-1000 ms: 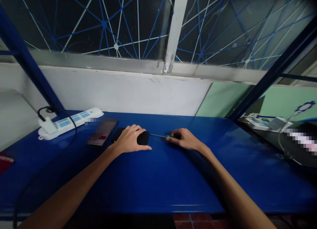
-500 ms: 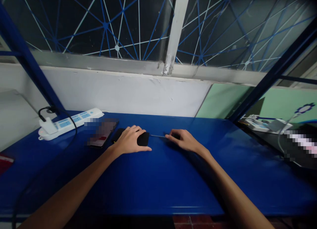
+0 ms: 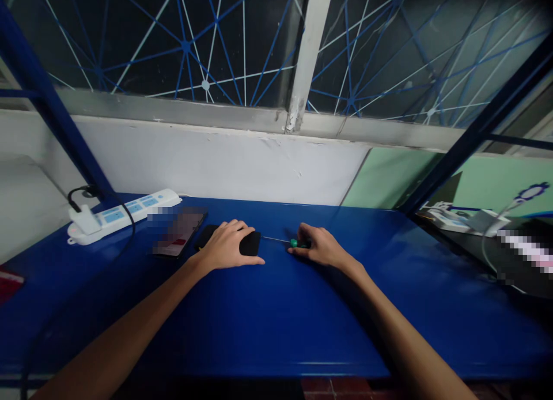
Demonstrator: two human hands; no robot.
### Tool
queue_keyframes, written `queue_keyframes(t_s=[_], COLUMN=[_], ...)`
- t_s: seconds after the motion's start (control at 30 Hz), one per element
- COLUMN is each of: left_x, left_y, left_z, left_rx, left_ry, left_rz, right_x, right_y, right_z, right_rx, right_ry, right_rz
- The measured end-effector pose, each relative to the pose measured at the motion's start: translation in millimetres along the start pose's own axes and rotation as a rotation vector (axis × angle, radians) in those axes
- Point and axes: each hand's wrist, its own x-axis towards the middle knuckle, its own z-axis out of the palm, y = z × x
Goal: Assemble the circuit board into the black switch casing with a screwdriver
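My left hand (image 3: pixel 227 244) lies flat over a black flat device (image 3: pixel 249 243) on the blue table (image 3: pixel 276 313), fingers spread and pressing it down. My right hand (image 3: pixel 318 246) is closed around a small screwdriver (image 3: pixel 294 242) with a green collar. The thin metal shaft points left toward the black device's right edge. Both forearms reach in from the bottom of the view.
A phone (image 3: pixel 178 238) lies just left of the black device. A white power strip (image 3: pixel 121 211) with a plugged charger and black cable sits at the back left. A white wall and a window grille stand behind. Cluttered items (image 3: pixel 466 218) sit on a neighbouring surface at right.
My right hand has shifted slightly on the screwdriver, so the green collar shows again. My left hand has stayed on the black device.
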Motion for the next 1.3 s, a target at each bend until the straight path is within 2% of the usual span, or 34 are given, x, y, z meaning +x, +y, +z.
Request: queue_keyframes(t_s=[0.53,0.77,0.97,1.3], left_x=[0,0,1,1], left_y=[2,11,12,13], left_z=[-2.3,-4.3,-0.3,1.4], left_rx=[-0.02,-0.071,-0.051,-0.056], left_ry=[-0.009,0.102,0.049,0.036], left_rz=[0.005,0.091,0.131,0.127], right_x=[-1,0,-1,-2], right_y=[-4,-2,-4,-6], right_z=[-4,0,0,-1], right_rx=[-0.006,-0.02,-0.018,0.0], right_ry=[0.06,0.079,0.077,0.078], right_rz=[0.018,0.029,-0.01,-0.012])
